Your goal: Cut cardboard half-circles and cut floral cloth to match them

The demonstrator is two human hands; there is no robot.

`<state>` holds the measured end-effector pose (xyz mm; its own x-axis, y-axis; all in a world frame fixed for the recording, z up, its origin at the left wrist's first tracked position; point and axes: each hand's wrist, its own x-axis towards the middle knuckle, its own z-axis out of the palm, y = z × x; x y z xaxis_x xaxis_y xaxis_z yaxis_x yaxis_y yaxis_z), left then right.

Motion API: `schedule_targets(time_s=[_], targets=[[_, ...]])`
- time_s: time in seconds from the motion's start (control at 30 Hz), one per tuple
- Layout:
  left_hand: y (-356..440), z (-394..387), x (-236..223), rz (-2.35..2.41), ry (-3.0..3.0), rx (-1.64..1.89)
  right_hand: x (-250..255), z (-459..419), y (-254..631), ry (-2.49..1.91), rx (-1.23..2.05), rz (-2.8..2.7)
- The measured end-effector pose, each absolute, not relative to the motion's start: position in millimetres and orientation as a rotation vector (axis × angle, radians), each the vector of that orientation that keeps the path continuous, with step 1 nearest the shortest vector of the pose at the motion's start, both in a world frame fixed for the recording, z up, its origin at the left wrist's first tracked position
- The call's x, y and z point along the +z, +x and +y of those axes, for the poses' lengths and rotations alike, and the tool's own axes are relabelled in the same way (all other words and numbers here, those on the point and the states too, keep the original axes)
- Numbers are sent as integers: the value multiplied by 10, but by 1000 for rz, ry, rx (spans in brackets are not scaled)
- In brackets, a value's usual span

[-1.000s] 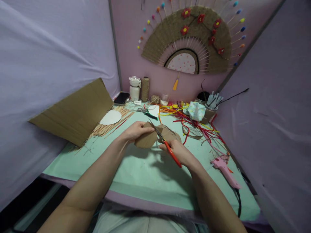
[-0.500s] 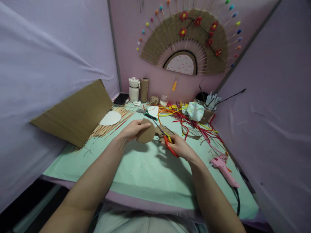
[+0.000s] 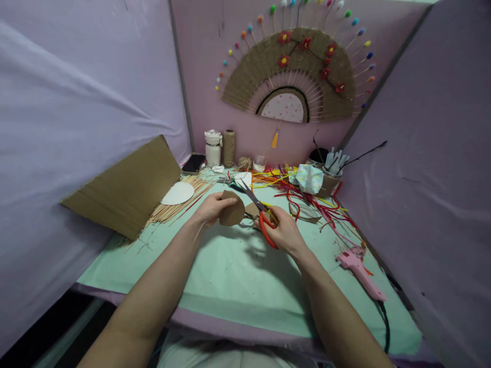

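Observation:
My left hand (image 3: 213,208) pinches a rounded brown cardboard piece (image 3: 232,210) by its left edge, thumb on top, above the green tablecloth (image 3: 215,281). In my right hand (image 3: 284,231) is a pair of scissors (image 3: 264,217) with red and yellow handles. Their dark blades point up and left, slightly parted, apart from the cardboard's right side. Behind my right hand lies a cardboard scrap (image 3: 251,209), partly hidden. Just beyond the blades are a white paper piece (image 3: 243,178) and a green-handled tool (image 3: 237,188).
At left, a large cardboard sheet (image 3: 126,186) leans by thin sticks (image 3: 169,210) and a white oval (image 3: 178,193). Pipe cleaners (image 3: 295,197) spread at back right, near a pot of glue sticks (image 3: 333,179). A pink glue gun (image 3: 362,273) lies right. A decorated fan (image 3: 337,97) hangs behind.
The scissors have turned more upright, their blades showing wider apart. The cardboard piece has tilted a little in my left hand. The whole view has shifted slightly.

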<state>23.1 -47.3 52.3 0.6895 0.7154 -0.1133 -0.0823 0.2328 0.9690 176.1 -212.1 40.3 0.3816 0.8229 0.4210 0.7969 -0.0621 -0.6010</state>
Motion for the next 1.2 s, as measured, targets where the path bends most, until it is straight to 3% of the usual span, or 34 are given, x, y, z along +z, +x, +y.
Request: schedule_targets(time_s=[0.53,1.2], targets=[[237,-529,490,519,1259,625,370,-2128,1732,-1814,23,-1540],[274,-551,451,618,1151,647,293,-2065,1830,-1775,420,-1186]])
